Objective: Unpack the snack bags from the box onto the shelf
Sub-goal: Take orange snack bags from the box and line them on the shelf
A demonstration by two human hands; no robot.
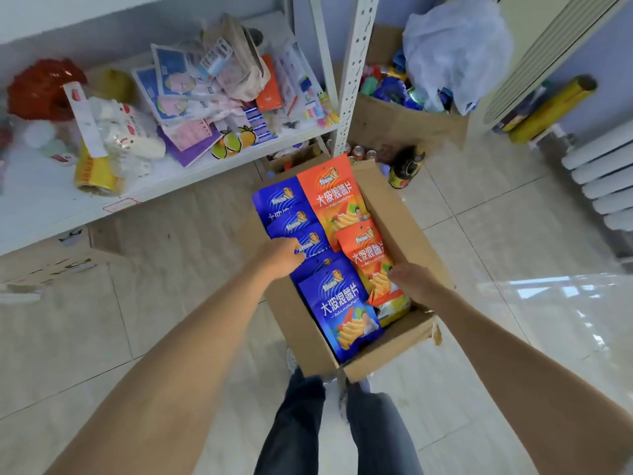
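Dark trouser legs (342, 430) at the bottom, both bare forearms reaching down into the cardboard box (387, 351) on the tiled floor (171, 303). Far left, white shelf (51, 207) is packed w/ clutter: red bag (41, 90), white plush pack (126, 132), yellow packet (92, 173), stationery packs (212, 94), so little bare board shows. Left hand (282, 250) is down on the blue chip bags (342, 303), fingers curled onto the top edge of one, gripping it. Beside them the orange chip bags (334, 197) fill the box's right half. Right hand (416, 282) sits over an orange bag's edge at the box wall; can't tell if it's gripping. Behind: dark bottle (406, 166), second carton (404, 121) w/ clear plastic bag (455, 49), gold foil roll (548, 111), radiator (603, 180) far right.
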